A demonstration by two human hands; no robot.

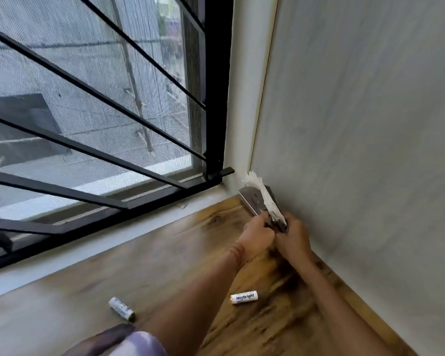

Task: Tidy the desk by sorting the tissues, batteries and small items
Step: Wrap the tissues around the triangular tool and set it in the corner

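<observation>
at the far left a barred window with mesh is filling the view, and a blurred purple sleeve is sitting cut off at the bottom edge; on the wooden desk one battery is lying left of the left forearm, its print too smeared for reading, and a second battery marked heybright is lying between the forearms. the left hand and right hand are touching, both closed around the near end of a tissue packet. the packet is leaning into the corner by the grey wall, its far end sticking out beyond the fingers, white tissue showing at the top.
</observation>
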